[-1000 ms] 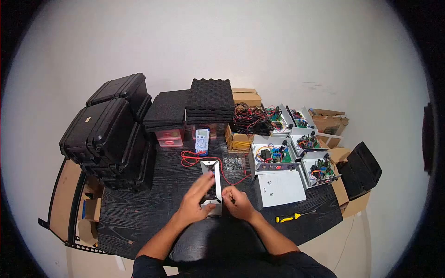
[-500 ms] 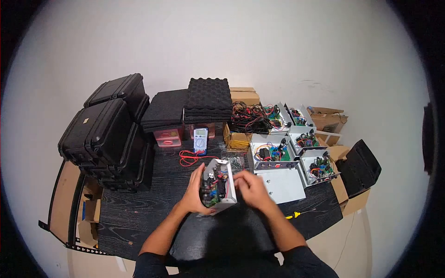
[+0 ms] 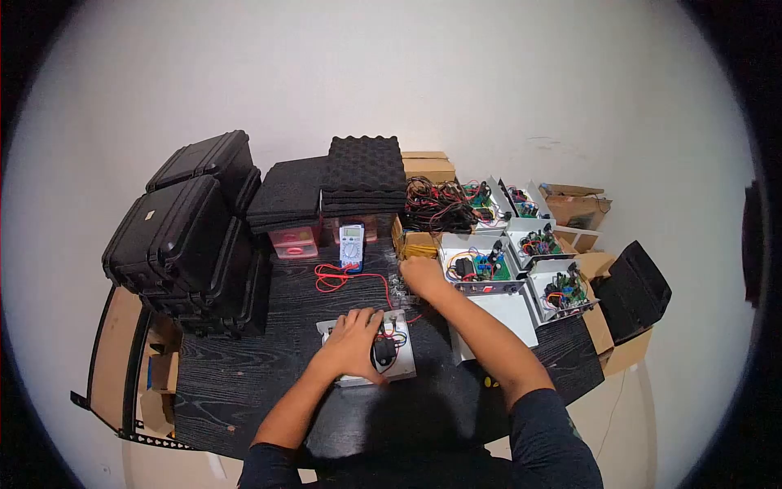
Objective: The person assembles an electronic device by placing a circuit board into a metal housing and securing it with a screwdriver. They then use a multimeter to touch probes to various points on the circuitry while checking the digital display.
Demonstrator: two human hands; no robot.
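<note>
Left hand (image 3: 352,341) lay spread flat on the open chassis (image 3: 401,367), long axis crosswise on the counter (image 3: 244,375) — right hand (image 3: 422,275) farther, up-right, grip unreadable.

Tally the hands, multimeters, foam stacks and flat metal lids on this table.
Hands: 2, left hand and right hand
Multimeter: 1
Foam stacks: 2, flat foam and ridged foam
Metal lid: 1
Total: 6

Box: I see a small white metal case (image 3: 403,364), lid off, with coloured wiring and a black part inside.
Pose: lying flat, open side up.
Place: near the multimeter (image 3: 352,242), on my side of it.
</note>
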